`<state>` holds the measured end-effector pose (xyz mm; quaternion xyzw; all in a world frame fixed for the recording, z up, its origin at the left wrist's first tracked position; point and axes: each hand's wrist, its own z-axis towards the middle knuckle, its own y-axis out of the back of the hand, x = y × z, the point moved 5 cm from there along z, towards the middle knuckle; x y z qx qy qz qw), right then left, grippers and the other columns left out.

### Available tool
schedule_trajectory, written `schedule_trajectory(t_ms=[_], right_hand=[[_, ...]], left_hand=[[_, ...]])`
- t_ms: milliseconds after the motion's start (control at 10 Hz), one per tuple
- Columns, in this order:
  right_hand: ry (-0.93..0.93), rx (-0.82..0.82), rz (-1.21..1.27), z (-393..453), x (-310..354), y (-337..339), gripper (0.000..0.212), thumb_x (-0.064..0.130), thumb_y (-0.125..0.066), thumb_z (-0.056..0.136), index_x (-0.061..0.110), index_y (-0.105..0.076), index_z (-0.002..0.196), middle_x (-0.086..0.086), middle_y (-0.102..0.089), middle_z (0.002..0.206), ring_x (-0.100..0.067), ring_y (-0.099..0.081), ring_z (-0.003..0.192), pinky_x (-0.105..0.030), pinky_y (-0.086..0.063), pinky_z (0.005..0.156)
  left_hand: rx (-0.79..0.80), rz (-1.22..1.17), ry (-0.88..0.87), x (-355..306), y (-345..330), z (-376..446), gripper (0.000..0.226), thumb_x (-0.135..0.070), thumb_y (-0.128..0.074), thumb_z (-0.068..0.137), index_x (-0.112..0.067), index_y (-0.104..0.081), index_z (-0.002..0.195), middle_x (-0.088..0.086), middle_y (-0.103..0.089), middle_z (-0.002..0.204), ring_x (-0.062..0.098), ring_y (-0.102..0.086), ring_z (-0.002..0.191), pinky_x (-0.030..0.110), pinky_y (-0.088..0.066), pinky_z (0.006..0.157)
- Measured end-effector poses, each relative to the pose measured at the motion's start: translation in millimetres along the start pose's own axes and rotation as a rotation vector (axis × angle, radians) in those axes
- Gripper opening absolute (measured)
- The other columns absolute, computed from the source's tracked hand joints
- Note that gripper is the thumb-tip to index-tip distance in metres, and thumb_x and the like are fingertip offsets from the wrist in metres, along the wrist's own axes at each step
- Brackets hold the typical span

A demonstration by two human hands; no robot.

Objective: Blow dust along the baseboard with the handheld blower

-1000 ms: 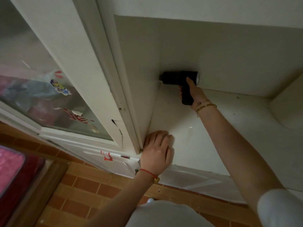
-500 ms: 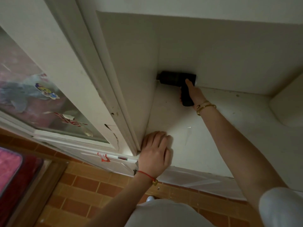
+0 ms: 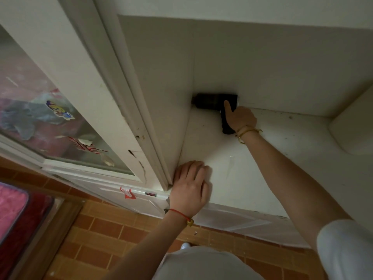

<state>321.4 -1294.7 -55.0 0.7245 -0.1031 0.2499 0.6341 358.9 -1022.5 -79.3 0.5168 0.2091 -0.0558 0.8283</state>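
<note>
Floor: orange-brown brick-pattern tiles ran along the bottom of the view, with a pink and dark red mat at the left edge.
Left hand: lay palm down on the near edge of the white ledge, fingers loosely curled over the corner just beside the door frame; this grip held nothing. A red string bracelet circled its wrist.
Door: a white-framed glass door stood to the left, with stickers on the pane and chipped paint near the lower corner.
Right arm: reached forward across the ledge from a white sleeve, with gold bangles at the wrist.
Right hand: its grip was wrapped around the black handle of the handheld blower, the index finger stretched up along the body.
Blower position: the handle stuck out below the palm toward the camera, and the barrel sat above and left of the hand, lying level at the far back of the ledge, close to the rear wall.
Nozzle: pointed left into the inner corner where the rear wall met the side wall; whether it touched the wall could not be told.
Ledge surface: dark specks lay scattered near the back edge to the right of the blower.
</note>
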Motion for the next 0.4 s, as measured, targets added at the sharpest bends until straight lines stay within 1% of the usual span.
schedule_trajectory(t_ms=[100, 200, 300, 400], right_hand=[[0.058, -0.055, -0.147, -3.3, 2.4, 1.0, 0.070, 0.063, -0.023, 0.097, 0.012, -0.044, 0.053, -0.002, -0.044, 0.055, -0.016, -0.041, 0.050, -0.027, -0.027, 0.048], [0.091, -0.055, -0.250, -6.8, 7.6, 4.2, 0.070, 0.059, -0.021, 0.099, 0.012, -0.042, 0.051, -0.002, -0.041, 0.052, -0.016, -0.036, 0.047, -0.026, -0.021, 0.047], [0.146, -0.079, -0.332, -6.1, 12.4, 9.5, 0.068, 0.057, -0.023, 0.100, 0.013, -0.040, 0.051, -0.003, -0.039, 0.052, -0.016, -0.034, 0.047, -0.026, -0.018, 0.048], [0.126, -0.113, -0.320, -10.3, 5.2, 16.4, 0.068, 0.056, -0.025, 0.100, 0.010, -0.047, 0.055, -0.006, -0.049, 0.058, -0.019, -0.041, 0.050, -0.027, -0.022, 0.049]], left_hand=[[0.023, 0.005, 0.003, 0.4, -1.8, -0.6, 0.032, -0.021, -0.047, 0.083, -0.011, -0.064, 0.109, 0.008, -0.062, 0.115, 0.028, -0.055, 0.109, 0.041, -0.038, 0.099], [0.035, -0.001, 0.011, 0.9, -1.5, -0.7, 0.032, -0.021, -0.047, 0.083, -0.011, -0.063, 0.109, 0.008, -0.062, 0.115, 0.028, -0.054, 0.109, 0.041, -0.039, 0.099], [0.023, -0.003, -0.002, 2.2, -3.7, -2.2, 0.033, -0.021, -0.047, 0.083, -0.012, -0.063, 0.110, 0.008, -0.062, 0.115, 0.028, -0.054, 0.109, 0.041, -0.039, 0.099], [0.039, -0.007, 0.016, 1.8, -4.0, -1.8, 0.033, -0.021, -0.048, 0.082, -0.012, -0.063, 0.110, 0.007, -0.061, 0.115, 0.028, -0.054, 0.109, 0.040, -0.038, 0.099]])
